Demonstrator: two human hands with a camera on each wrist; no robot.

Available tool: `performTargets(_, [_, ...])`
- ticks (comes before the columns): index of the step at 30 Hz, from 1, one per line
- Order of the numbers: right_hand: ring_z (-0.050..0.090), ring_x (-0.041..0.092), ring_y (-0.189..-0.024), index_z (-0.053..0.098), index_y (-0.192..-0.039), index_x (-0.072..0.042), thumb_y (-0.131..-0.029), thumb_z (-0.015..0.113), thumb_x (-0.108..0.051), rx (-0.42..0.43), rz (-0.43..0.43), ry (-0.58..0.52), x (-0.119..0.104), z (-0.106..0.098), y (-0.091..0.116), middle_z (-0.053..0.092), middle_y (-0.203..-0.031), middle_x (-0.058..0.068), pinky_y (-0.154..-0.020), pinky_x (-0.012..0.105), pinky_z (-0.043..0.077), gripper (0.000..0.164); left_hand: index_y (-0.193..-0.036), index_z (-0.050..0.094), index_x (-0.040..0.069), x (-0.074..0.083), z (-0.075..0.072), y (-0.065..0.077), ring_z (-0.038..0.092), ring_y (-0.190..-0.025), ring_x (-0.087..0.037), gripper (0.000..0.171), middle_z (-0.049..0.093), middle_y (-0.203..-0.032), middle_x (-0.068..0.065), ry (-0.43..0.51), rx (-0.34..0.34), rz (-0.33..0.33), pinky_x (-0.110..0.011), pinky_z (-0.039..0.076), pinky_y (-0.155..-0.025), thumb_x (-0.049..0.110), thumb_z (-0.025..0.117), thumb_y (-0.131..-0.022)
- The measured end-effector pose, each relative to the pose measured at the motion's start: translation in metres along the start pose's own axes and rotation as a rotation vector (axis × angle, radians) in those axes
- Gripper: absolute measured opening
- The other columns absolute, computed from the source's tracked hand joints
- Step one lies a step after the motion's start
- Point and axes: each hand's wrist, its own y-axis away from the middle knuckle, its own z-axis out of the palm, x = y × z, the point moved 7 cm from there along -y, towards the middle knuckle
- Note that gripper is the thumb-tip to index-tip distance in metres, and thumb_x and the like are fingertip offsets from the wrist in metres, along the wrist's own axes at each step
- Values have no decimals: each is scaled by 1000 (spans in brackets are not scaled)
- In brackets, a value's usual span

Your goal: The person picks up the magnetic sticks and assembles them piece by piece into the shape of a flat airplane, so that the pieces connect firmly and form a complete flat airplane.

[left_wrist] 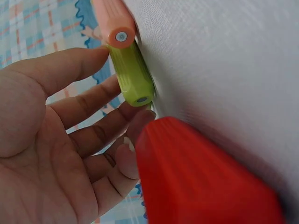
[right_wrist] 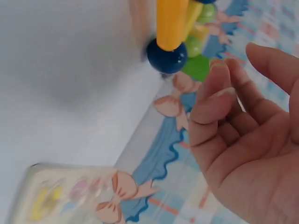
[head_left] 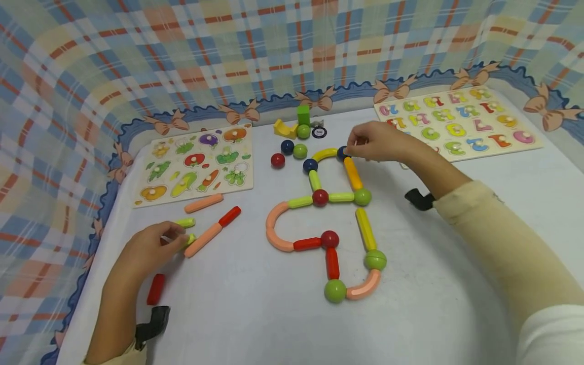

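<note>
My left hand (head_left: 148, 251) hovers over loose magnetic building rods on the left. In the left wrist view its thumb and fingers are spread beside a lime green rod (left_wrist: 133, 77), with the thumb tip right at its edge. A peach rod (left_wrist: 117, 23) lies beyond, and a red rod (left_wrist: 201, 182) fills the foreground. My right hand (head_left: 378, 142), fingers loosely bent and holding nothing, is beside a dark blue ball (right_wrist: 167, 58) at the top of the joined shape. An orange rod (head_left: 353, 173) runs from that ball to a green ball (head_left: 362, 196).
Red balls (head_left: 320, 197), curved peach pieces (head_left: 365, 286) and a yellow rod (head_left: 365, 229) belong to the middle layout. A vegetable puzzle board (head_left: 248, 177) lies back left, a number puzzle board (head_left: 515, 144) back right. Loose balls and blocks (head_left: 303, 115) stand near the patterned curtain (head_left: 274, 45).
</note>
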Motion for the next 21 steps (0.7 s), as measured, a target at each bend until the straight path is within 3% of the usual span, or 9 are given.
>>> performTargets(4, [50,23,-80,59,-101,-8,-86,60,-28,-18,-91,115,-22,5,-45,58,-93,9,-70,33,44,25,-115,55,9,-1,3,-1,53,-91,-27,49,55,-108,-13,9,-3,5,-34,49,-65,46,57,-84])
performTargets(9, [49,23,-92,57,-113,-9,-86,59,-30,-118,-143,281,-50,29,-77,55,-104,8,-81,37,42,35,-115,55,9,-1,4,-1,52,-92,-28,50,55,-108,-13,3,2,9,-35,49,-65,48,57,-84])
performTargets(12, [49,22,-90,57,-113,-11,-86,58,-31,-143,-129,319,-60,39,-87,56,-101,5,-81,37,41,33,-116,55,9,0,2,0,52,-92,-28,50,55,-107,-13,-6,8,17,-35,49,-65,47,56,-84])
performTargets(21, [49,21,-79,60,-98,-11,-82,61,-24,-62,-150,350,-73,42,-97,58,-87,4,-71,35,41,20,-117,55,7,0,1,1,51,-91,-28,52,54,-107,-13,-18,10,19,-34,49,-65,47,56,-84])
